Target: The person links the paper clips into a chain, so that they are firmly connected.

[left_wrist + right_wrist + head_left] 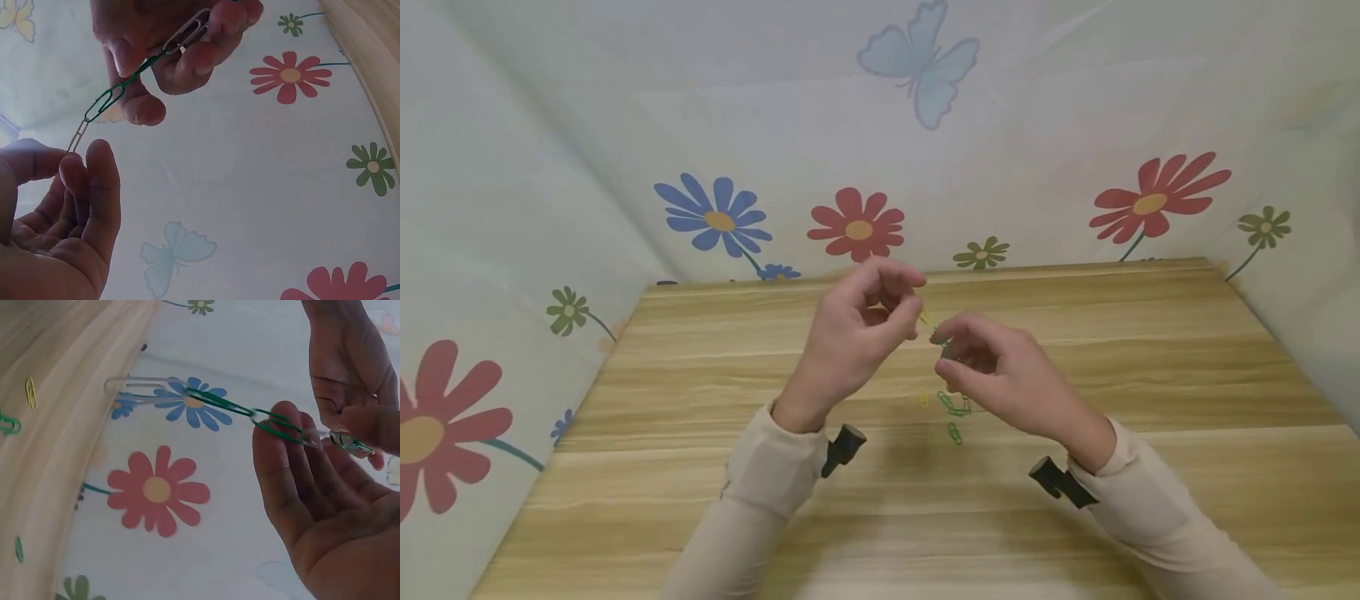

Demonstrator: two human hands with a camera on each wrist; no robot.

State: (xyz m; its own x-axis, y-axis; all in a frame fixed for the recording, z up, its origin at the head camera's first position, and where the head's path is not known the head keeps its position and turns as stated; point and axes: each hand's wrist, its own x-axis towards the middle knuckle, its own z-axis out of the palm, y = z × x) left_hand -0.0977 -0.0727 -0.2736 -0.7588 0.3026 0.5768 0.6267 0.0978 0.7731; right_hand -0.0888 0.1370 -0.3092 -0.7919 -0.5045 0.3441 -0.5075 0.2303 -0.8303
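Observation:
A chain of linked paper clips (106, 105) runs between the two hands, above the table. The left hand (861, 329) pinches a yellowish clip (76, 137) at one end, between thumb and fingertips. Green clips follow it, and the right hand (1011, 375) holds the chain there between thumb and index finger. Past the right fingers, the right wrist view shows more links, a green clip (219, 402) and a pale clip (144, 389) at the loose end. Fingers partly hide the middle links.
Below the hands, loose clips lie on the wooden table (662, 400): a yellow clip (924, 402), a green clip (955, 433) and several more beside the right hand. A flower-printed cloth wall (1037, 167) stands behind and at both sides.

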